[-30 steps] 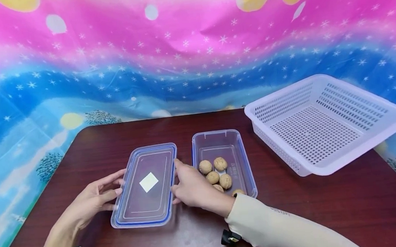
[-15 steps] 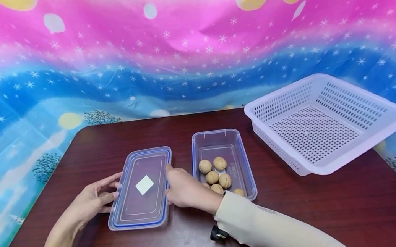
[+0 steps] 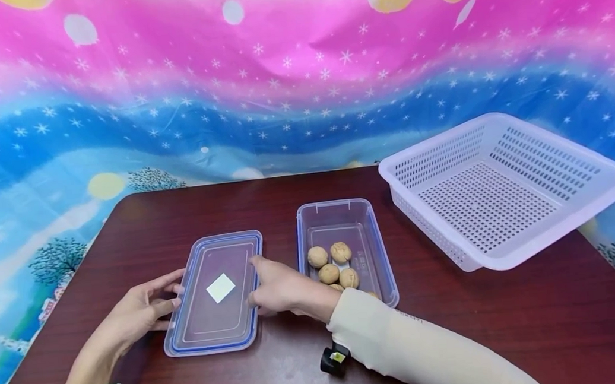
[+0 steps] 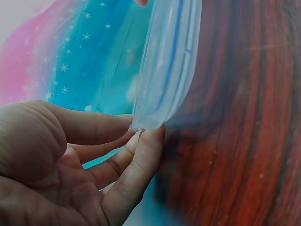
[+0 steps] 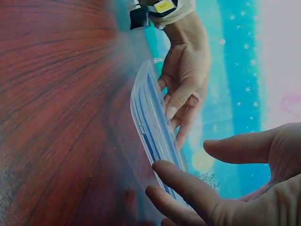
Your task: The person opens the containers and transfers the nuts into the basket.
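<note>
A clear plastic lid (image 3: 217, 320) with a blue seal and a white square sticker lies nearly flat, seemingly a little above the tabletop. My left hand (image 3: 133, 308) pinches its left edge; in the left wrist view the thumb is on one face and the fingers (image 4: 134, 172) on the other. At the right edge is my right hand (image 3: 282, 286), fingers loosely extended. Its thumb (image 5: 240, 147) stands apart from the lid in the right wrist view, while the fingertips are at the rim. To the right, a clear container (image 3: 332, 211) holds several walnuts (image 3: 329, 274), partly hidden by my right forearm.
A white perforated basket (image 3: 562, 233) stands at the table's right rear. The dark red wooden table (image 3: 223, 207) runs back to a pink and blue patterned cloth (image 3: 279, 99). Both wrists carry small black cameras.
The lid has shifted left and slightly toward me, with both hands moving along. My right thumb has come away from its grip. The container and basket stay in place.
</note>
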Action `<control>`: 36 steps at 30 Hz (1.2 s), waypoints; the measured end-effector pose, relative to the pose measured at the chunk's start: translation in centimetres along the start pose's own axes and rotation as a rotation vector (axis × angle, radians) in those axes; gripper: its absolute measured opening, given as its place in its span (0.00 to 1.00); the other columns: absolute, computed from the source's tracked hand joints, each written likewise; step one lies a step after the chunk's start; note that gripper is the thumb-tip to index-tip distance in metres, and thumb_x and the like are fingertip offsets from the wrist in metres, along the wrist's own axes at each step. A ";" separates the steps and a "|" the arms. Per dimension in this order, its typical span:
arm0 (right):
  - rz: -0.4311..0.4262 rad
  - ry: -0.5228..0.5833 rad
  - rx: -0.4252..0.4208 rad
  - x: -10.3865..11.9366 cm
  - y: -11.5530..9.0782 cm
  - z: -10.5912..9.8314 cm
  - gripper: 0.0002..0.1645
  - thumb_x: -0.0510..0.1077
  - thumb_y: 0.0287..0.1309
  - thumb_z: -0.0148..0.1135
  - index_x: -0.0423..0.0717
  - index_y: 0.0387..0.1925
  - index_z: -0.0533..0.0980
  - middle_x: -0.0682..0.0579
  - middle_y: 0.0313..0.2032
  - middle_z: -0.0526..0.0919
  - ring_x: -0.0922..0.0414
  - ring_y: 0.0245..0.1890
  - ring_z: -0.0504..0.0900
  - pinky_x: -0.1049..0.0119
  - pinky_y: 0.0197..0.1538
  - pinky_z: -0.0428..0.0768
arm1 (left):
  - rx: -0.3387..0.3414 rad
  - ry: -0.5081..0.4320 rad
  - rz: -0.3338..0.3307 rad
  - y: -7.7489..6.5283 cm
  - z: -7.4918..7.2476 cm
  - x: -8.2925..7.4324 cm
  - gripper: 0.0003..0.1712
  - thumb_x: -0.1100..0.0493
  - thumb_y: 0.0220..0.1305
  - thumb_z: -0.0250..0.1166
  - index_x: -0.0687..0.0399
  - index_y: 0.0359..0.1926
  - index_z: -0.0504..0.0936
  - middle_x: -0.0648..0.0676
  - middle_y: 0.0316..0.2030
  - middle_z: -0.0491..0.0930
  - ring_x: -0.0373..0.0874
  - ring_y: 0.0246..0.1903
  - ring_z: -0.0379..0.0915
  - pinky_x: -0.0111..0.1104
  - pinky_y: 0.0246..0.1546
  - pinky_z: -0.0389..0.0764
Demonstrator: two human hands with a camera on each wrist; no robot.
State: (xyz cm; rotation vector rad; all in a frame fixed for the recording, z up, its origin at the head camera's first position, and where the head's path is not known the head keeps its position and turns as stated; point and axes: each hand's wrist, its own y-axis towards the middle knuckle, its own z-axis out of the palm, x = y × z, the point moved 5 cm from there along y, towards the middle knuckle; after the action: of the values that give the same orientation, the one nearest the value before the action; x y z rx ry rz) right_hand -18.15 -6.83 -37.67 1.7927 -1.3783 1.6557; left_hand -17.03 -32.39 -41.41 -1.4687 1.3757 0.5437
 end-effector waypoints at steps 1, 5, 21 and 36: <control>0.000 -0.001 0.001 0.0 0.0 0.0 0.50 0.26 0.58 0.65 0.36 0.79 0.56 0.36 0.71 0.70 0.54 0.38 0.84 0.59 0.39 0.89 | -0.004 0.006 -0.002 0.0 0.0 0.0 0.39 0.68 0.76 0.57 0.61 0.82 0.54 0.68 0.57 0.74 0.40 0.44 0.83 0.43 0.42 0.90; -0.005 -0.042 0.002 0.0 -0.1 0.0 0.50 0.27 0.59 0.65 0.37 0.80 0.56 0.36 0.70 0.71 0.53 0.43 0.84 0.61 0.40 0.88 | -0.015 0.033 -0.006 0.1 -0.1 -0.2 0.39 0.68 0.76 0.57 0.63 0.82 0.54 0.68 0.56 0.75 0.41 0.43 0.84 0.43 0.41 0.90; -0.071 -0.340 -0.061 0.5 -0.5 0.0 0.51 0.34 0.59 0.68 0.38 0.80 0.56 0.35 0.68 0.77 0.48 0.69 0.76 0.52 0.72 0.74 | -0.066 0.110 -0.035 0.3 -0.2 -0.9 0.36 0.67 0.77 0.57 0.67 0.80 0.56 0.69 0.57 0.74 0.43 0.44 0.83 0.41 0.41 0.90; -0.197 -0.394 -0.095 1.4 -3.2 -2.9 0.43 0.39 0.64 0.70 0.45 0.77 0.62 0.44 0.46 0.87 0.54 0.48 0.86 0.59 0.56 0.81 | -0.235 0.544 0.072 -0.2 0.7 -4.2 0.45 0.47 0.74 0.64 0.69 0.79 0.58 0.76 0.68 0.69 0.73 0.65 0.68 0.67 0.62 0.71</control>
State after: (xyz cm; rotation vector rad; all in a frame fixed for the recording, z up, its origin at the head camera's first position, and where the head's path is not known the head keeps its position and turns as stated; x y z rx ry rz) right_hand -17.42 -3.64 -34.56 2.1974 -1.3488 1.1597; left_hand -17.66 -29.89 -38.08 -1.8510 1.8381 0.3708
